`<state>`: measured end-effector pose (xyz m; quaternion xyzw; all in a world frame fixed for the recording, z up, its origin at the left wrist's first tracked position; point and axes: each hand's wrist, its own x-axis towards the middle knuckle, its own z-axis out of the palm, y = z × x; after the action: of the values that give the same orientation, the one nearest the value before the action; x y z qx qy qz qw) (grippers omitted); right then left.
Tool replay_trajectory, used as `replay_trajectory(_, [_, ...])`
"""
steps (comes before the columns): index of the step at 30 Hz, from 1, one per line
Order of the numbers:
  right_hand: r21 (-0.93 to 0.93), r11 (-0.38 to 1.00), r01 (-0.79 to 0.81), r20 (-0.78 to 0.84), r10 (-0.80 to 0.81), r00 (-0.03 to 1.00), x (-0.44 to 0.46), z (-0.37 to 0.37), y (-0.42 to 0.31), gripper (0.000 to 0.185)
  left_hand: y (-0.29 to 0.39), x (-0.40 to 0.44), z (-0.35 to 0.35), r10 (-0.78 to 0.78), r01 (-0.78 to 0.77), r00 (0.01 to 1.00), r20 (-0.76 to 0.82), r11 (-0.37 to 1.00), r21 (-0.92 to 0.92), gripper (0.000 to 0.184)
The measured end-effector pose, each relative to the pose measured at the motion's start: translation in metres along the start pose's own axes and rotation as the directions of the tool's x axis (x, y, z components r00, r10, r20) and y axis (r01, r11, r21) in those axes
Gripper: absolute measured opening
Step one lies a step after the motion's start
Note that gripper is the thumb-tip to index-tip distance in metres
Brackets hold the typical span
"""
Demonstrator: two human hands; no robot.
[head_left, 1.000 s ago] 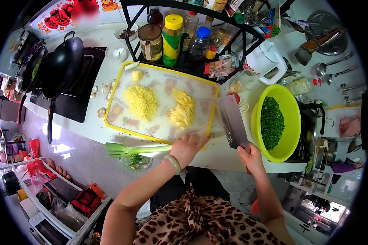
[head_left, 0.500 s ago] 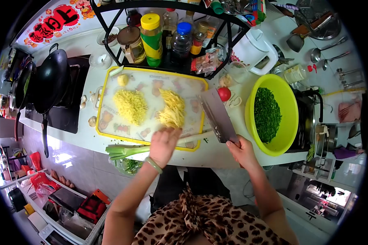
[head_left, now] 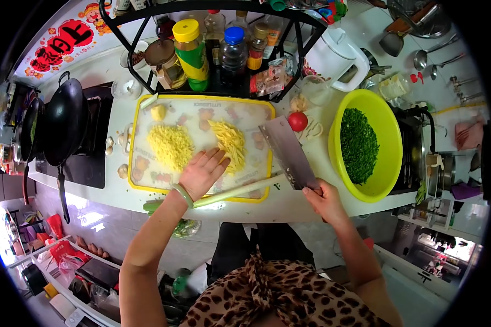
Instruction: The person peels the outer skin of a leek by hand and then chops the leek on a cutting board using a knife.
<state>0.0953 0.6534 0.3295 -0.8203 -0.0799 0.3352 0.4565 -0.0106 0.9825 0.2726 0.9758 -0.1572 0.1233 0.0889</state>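
Note:
My left hand (head_left: pixel 203 171) rests palm down over the cutting board (head_left: pixel 202 106), its fingers stretched out. The fingertips touch or lie over the lower left side of a pile of pale yellow strips (head_left: pixel 229 144), possibly ginger. Left of it is a pile of finely chopped yellow bits (head_left: pixel 170 146). My right hand (head_left: pixel 324 200) grips a cleaver (head_left: pixel 290 155) by its handle, with the broad blade slanting over the counter just right of the board. Along the board's front edge lies a long green onion (head_left: pixel 237 191), partly hidden by my left wrist.
A yellow-green bowl (head_left: pixel 391 141) with chopped greens stands right of the cleaver. Behind it are a tomato (head_left: pixel 297 121) and a white kettle (head_left: pixel 335 57). A black rack (head_left: pixel 202 6) with bottles stands behind the board. At left are a wok (head_left: pixel 65 125) and garlic (head_left: pixel 123 171).
My left hand has moved up and left from the board's front edge to the yellow strips. The right hand keeps the cleaver in nearly the same place. The view has shifted slightly.

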Motion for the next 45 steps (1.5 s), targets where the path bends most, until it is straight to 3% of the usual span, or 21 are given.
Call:
replay_trajectory(7, [-0.023, 1.0, -0.01, -0.015, 0.01, 1.0, -0.001, 0.002, -0.004, 0.019, 0.001, -0.003, 0.004, 0.031, -0.031, 0.999, -0.017, 0.999, -0.028, 0.038])
replay_trajectory(9, [-0.052, 0.999, -0.012, -0.013, 0.011, 1.0, 0.0, 0.003, -0.002, 0.02, 0.004, 0.002, -0.001, -0.016, 0.016, 0.996, -0.093, 1.0, -0.007, 0.038])
replay_trajectory(22, [-0.006, 0.999, -0.05, -0.008, 0.05, 0.999, 0.001, 0.005, -0.006, 0.019, 0.0, -0.006, 0.008, 0.046, -0.046, 0.999, 0.02, 0.999, -0.019, 0.034])
replay_trajectory(30, [-0.01, 0.998, -0.064, 0.007, 0.064, 0.998, 0.0, 0.007, -0.006, 0.018, -0.011, 0.005, 0.009, 0.111, -0.111, 0.994, -0.004, 0.993, -0.047, 0.045])
replay_trajectory(43, [-0.013, 0.998, -0.063, -0.006, 0.063, 0.998, 0.0, 0.01, -0.005, 0.018, -0.002, 0.0, 0.004, 0.074, -0.072, 0.996, 0.059, 0.997, -0.033, 0.047])
replay_trajectory(45, [-0.004, 0.998, -0.07, -0.001, 0.07, 0.998, 0.0, 0.01, -0.003, 0.017, -0.001, 0.007, 0.0, 0.049, -0.048, 0.998, 0.031, 0.999, -0.027, 0.036])
